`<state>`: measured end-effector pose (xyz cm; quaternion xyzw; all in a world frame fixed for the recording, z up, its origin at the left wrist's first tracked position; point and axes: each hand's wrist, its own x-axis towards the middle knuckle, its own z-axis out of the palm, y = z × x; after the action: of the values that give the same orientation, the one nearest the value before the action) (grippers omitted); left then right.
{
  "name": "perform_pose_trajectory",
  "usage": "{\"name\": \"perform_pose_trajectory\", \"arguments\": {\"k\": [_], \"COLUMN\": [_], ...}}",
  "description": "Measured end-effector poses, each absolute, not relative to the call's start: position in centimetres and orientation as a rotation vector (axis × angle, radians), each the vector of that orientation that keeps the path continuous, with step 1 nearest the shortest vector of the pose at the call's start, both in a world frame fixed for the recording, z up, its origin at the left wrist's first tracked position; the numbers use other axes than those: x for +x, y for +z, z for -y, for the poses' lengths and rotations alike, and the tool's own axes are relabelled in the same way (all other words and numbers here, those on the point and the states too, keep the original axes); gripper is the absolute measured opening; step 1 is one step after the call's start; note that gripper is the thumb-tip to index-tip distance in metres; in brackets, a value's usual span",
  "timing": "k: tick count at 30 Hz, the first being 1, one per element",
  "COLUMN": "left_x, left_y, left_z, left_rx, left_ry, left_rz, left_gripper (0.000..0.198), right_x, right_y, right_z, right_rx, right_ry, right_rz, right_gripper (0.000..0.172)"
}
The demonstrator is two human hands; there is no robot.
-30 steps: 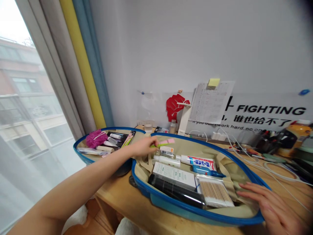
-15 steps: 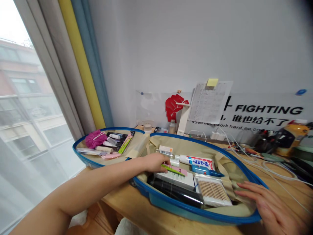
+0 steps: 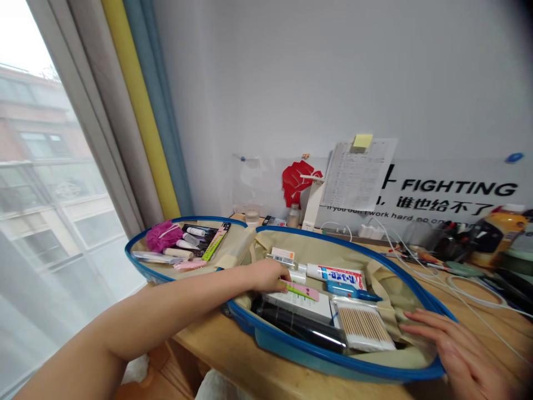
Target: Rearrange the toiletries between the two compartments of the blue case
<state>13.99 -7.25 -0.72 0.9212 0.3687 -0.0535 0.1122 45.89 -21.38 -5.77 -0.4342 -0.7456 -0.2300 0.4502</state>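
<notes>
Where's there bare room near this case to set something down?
The desk has a bare strip between the case and the desk's near edge. More wood shows between the right hand and the white cables. The case is crowded around the left hand, pink-and-green strip and white box.

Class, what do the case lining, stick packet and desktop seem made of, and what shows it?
Case lining: probably matte fabric; it creases. Stick packet: apparently glossy plastic film; it's transparent and glints. Desktop: smooth wood or laminate; brown tone fits both.

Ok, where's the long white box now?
In the head view, the long white box lies in the case's right half, behind the black container, partly hidden by the left hand.
</notes>
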Motion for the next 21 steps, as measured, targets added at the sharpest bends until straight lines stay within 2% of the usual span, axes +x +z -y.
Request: {"name": "perform_pose_trajectory", "arguments": {"k": [11,15,18,21], "left_x": [14.8,14.0,11.5,7.5], "left_y": [-0.8,-0.1,1.8,3.2], "left_z": [7.6,6.7,4.8,2.4], "left_rx": [2.749,2.721,2.575,2.367], "left_ry": [-0.194,0.109,0.449,0.511], "left_rz": [-1.045,-1.049,-1.406,-1.876], "left_gripper": [0.037,0.047,0.032,0.030], "right_x": [46.9,46.9,46.7,46.4], "right_y": [-7.0,-7.0,-6.7,-6.3], "right_z": [20.9,20.9,20.9,20.9], "right_rx": [-1.113,-1.105,-1.100,-1.078], "right_ry": [-0.523,-0.522,-0.545,-0.555], "right_rz": [1.839,1.842,1.857,1.856], "right_gripper": [0.032,0.032,0.031,0.031]}}
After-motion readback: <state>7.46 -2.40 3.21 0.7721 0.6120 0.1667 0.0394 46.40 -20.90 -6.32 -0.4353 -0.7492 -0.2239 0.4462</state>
